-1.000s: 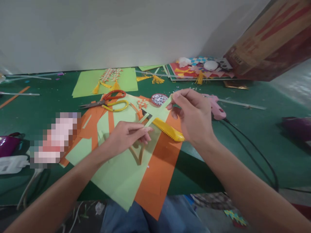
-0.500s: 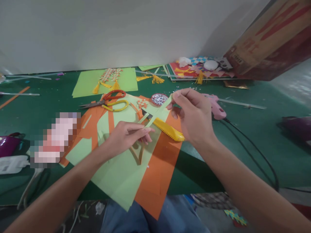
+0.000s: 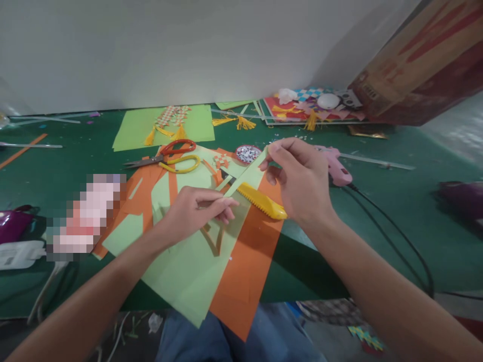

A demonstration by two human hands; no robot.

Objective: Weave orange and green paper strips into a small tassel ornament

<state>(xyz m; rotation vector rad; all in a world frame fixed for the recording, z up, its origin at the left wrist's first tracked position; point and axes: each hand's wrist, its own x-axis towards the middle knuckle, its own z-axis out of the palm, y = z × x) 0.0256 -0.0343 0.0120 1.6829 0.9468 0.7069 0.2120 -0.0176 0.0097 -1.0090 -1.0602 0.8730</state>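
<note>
A pale green paper strip (image 3: 248,173) is stretched at a slant between my two hands. My left hand (image 3: 202,208) pinches its lower end between thumb and fingers. Its upper end is held between the thumb and forefinger of my right hand (image 3: 298,171). Below them lie green paper sheets (image 3: 181,281) and an orange sheet (image 3: 245,271). A yellow-handled utility knife (image 3: 262,200) rests on the sheets, its front end partly behind the strip. Orange paper strips (image 3: 218,241) hang or lie under my left hand; which of the two I cannot tell. A small orange-and-white woven paper piece (image 3: 221,161) sits just beyond.
Scissors (image 3: 166,160) with red and yellow handles lie left of my hands. A dish of small pieces (image 3: 248,154) stands behind the strip. At right is a pink glue gun (image 3: 337,168) with a black cable. Yellow-tasselled woven papers (image 3: 171,118) lie at the back.
Both hands keep their pinch on the green strip and have hardly moved. The left fingers have shifted very slightly; the things on the table stay as they were.
</note>
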